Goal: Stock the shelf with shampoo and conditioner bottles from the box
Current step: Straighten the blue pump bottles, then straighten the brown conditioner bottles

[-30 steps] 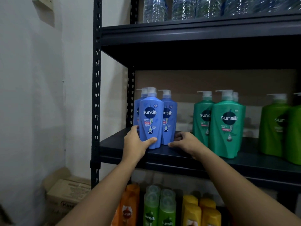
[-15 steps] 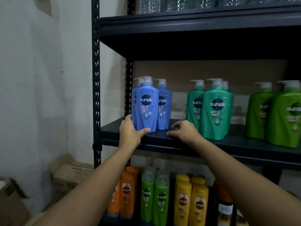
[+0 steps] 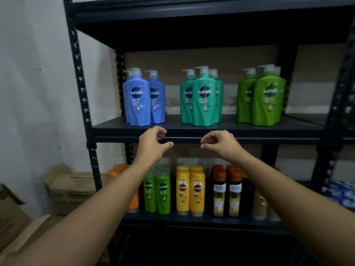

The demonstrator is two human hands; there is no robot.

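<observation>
Blue pump bottles (image 3: 137, 104) stand in a tight group at the left end of the black middle shelf (image 3: 240, 131). Teal pump bottles (image 3: 203, 104) stand in the middle and light green pump bottles (image 3: 266, 104) to the right. My left hand (image 3: 151, 145) hovers in front of the shelf's edge, just below the blue bottles, with loosely curled fingers and nothing in it. My right hand (image 3: 219, 144) hangs level with it, also loosely curled and holding nothing. Neither hand touches a bottle.
The lower shelf carries orange (image 3: 132, 200), green (image 3: 157, 192), yellow (image 3: 190, 192) and dark-capped bottles (image 3: 226, 194). Cardboard boxes (image 3: 71, 191) sit on the floor at the left by the white wall. A black upright post (image 3: 80, 77) bounds the rack's left side.
Both hands have let go of the blue bottles and drawn back off the shelf to hover before its edge. The view has pulled away and dropped lower.
</observation>
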